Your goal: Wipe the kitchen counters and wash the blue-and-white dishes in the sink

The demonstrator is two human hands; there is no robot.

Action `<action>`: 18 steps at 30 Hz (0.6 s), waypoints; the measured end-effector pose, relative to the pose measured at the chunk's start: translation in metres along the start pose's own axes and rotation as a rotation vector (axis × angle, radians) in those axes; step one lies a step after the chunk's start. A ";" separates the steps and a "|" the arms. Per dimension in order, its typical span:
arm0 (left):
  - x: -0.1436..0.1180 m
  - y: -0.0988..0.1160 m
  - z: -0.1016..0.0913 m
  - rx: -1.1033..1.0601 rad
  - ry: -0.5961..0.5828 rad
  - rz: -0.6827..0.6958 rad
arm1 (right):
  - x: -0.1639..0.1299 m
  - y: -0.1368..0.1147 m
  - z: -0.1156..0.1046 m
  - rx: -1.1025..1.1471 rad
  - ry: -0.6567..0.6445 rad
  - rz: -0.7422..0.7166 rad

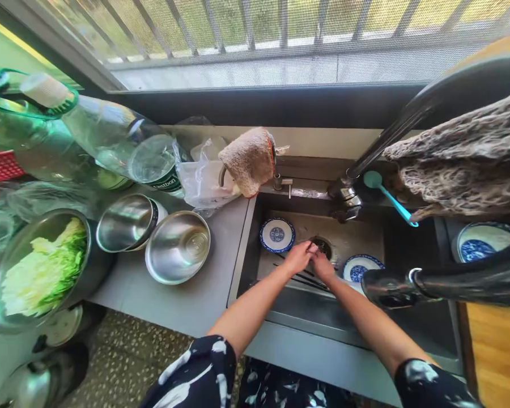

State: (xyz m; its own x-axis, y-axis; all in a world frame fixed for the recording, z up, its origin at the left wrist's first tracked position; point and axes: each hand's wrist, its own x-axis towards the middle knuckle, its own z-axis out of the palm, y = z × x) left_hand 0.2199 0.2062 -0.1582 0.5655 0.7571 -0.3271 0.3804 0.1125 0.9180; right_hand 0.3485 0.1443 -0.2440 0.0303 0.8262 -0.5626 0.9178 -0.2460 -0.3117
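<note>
While both arms reach into the sink (280,309), the left hand (298,256) and right hand (323,264) meet over dark chopsticks (300,276) near the drain (323,245); whether either grips them is unclear.

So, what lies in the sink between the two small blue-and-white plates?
In the head view, both hands, left hand and right hand, meet over the drain and dark chopsticks, between the left plate and the right plate.

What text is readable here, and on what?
"Ganten", partly legible and uncertain: dark label band of the clear plastic bottle lying on its side on the counter.
Smaller print on that label: too blurred to read.
Blue-and-white plates: pattern only, no text.
</note>
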 end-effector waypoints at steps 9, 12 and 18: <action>-0.017 -0.031 -0.045 -0.367 0.452 -0.596 | 0.021 -0.015 0.018 -0.253 0.010 0.062; -0.017 -0.038 -0.029 -0.443 0.490 -0.677 | 0.018 -0.011 0.018 -0.309 -0.011 0.047; -0.020 -0.039 -0.007 -0.564 0.567 -0.749 | 0.013 -0.019 0.017 -0.349 -0.075 -0.017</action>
State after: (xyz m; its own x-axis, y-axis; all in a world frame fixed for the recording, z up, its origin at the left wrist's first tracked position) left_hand 0.1887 0.1907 -0.1860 -0.1437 0.5433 -0.8271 0.0154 0.8369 0.5471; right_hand 0.3251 0.1508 -0.2586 -0.0032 0.7856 -0.6187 0.9983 -0.0338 -0.0481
